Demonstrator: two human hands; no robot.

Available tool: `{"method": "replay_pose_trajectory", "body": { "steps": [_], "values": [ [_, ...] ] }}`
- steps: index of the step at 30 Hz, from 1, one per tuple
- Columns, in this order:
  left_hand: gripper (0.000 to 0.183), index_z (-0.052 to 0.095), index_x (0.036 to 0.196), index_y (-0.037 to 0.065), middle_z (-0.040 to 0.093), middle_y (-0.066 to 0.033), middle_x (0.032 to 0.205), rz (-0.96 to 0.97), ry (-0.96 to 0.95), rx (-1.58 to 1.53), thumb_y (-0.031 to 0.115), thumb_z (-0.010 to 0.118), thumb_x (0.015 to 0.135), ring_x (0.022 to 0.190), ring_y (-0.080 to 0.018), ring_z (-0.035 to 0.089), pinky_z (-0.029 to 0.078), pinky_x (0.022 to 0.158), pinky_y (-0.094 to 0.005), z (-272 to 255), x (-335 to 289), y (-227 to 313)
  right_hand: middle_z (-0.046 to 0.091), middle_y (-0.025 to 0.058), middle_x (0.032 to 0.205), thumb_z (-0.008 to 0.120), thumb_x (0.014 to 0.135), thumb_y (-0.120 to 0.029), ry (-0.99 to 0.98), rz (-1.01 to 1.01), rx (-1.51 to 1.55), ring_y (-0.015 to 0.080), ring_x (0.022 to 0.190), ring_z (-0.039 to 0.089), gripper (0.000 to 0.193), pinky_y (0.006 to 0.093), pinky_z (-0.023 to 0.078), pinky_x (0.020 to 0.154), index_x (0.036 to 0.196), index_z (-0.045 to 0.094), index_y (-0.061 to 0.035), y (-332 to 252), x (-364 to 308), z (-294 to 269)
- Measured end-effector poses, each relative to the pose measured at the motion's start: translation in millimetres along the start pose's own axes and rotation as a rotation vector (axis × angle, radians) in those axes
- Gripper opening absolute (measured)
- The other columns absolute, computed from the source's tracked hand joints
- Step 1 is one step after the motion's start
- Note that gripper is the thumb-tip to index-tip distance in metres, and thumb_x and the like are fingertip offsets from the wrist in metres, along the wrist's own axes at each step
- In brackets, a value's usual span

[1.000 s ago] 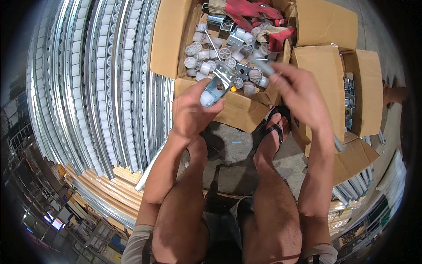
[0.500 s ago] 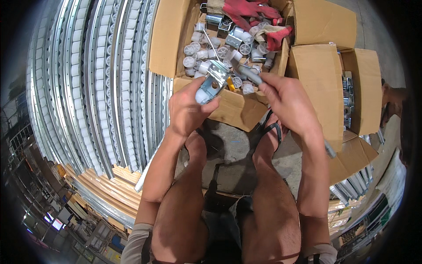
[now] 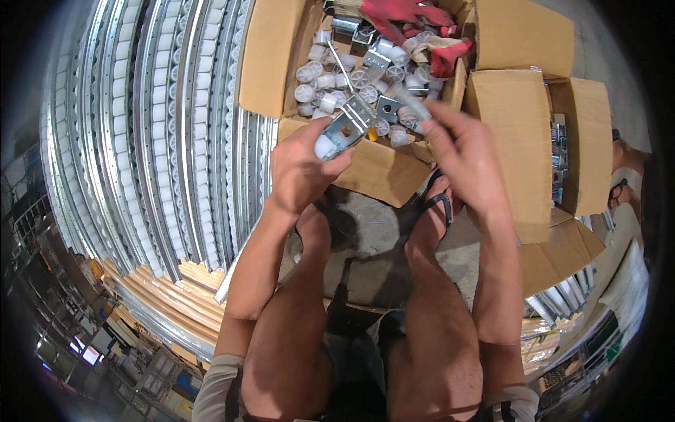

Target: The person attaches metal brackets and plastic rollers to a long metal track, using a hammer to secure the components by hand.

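My left hand point(image 3: 304, 160) is closed around a shiny metal bracket point(image 3: 356, 116) with a white plastic roller point(image 3: 325, 147) at its near end. The bracket is tilted over the near edge of an open cardboard box point(image 3: 383, 169). To its right, my right hand point(image 3: 464, 158) is wrapped around the grey handle of what looks like a hammer point(image 3: 416, 105); its far end is smeared by motion. In the box below lie loose white rollers point(image 3: 327, 102), more metal brackets point(image 3: 387, 108) and a pair of red and cream work gloves point(image 3: 450, 56).
Long metal rails with white rollers point(image 3: 148, 141) are stacked at the left, above wrapped tan lengths point(image 3: 158, 299). Another open box point(image 3: 590, 148) holding metal brackets stands at the right. My legs and sandalled feet are below my hands; a person's foot point(image 3: 622, 193) shows far right.
My right hand has shifted slightly, and the hammer's far end has swung up and away from the bracket. The bracket stays in my left hand, turned a little.
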State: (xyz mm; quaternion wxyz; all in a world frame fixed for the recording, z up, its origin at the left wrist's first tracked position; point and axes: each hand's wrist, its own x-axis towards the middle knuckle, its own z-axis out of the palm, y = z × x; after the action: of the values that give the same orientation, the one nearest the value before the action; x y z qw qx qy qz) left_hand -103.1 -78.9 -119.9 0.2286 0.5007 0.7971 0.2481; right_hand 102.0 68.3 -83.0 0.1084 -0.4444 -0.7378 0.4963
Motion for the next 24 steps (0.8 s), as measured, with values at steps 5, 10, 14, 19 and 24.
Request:
{"method": "replay_pose_trajectory", "body": {
  "steps": [5,10,14,19,24],
  "values": [
    [0.048,0.07,0.112,0.003,0.073,-0.0198,0.087,-0.064,-0.01,-0.02,0.03,0.085,0.075,0.079,-0.0342,0.073,0.058,0.071,-0.0389,2,1,6,0.068,0.0263,0.092,0.063,0.095,-0.016,0.003,0.187,-0.008,0.0437,0.087,0.067,0.028,0.044,0.053,0.077,0.118,0.068,0.0002,-3,-3,14],
    [0.046,0.069,0.11,0.003,0.073,-0.019,0.086,-0.045,-0.012,0.015,0.03,0.085,0.076,0.076,-0.0339,0.073,0.058,0.069,-0.0391,4,0,1,0.067,0.021,0.087,0.063,0.097,-0.016,-0.052,0.067,-0.041,0.034,0.08,0.061,0.03,0.04,0.051,0.074,0.121,0.067,0.0007,0,-3,16],
    [0.046,0.069,0.11,0.003,0.073,-0.0192,0.086,-0.022,0.016,0.024,0.029,0.085,0.076,0.076,-0.0337,0.073,0.058,0.068,-0.0388,8,0,2,0.067,0.0214,0.091,0.063,0.096,-0.016,-0.063,0.055,-0.024,0.0344,0.082,0.06,0.03,0.0405,0.051,0.075,0.121,0.068,0.0001,-3,-3,14],
    [0.045,0.069,0.11,0.003,0.073,-0.0194,0.087,-0.025,0.008,0.031,0.029,0.085,0.076,0.077,-0.0337,0.074,0.058,0.068,-0.0388,7,-1,4,0.069,0.0261,0.101,0.062,0.095,-0.015,-0.082,0.054,-0.021,0.0441,0.091,0.066,0.028,0.0449,0.053,0.08,0.119,0.069,-0.0009,-3,-4,16],
    [0.045,0.069,0.109,0.004,0.073,-0.0191,0.087,-0.044,0.004,0.033,0.03,0.085,0.076,0.076,-0.0334,0.074,0.058,0.068,-0.0387,7,-2,4,0.069,0.0252,0.093,0.062,0.096,-0.015,-0.112,0.151,0.026,0.0363,0.079,0.068,0.029,0.0396,0.053,0.075,0.121,0.068,-0.0013,-8,-1,5]
  ]
}}
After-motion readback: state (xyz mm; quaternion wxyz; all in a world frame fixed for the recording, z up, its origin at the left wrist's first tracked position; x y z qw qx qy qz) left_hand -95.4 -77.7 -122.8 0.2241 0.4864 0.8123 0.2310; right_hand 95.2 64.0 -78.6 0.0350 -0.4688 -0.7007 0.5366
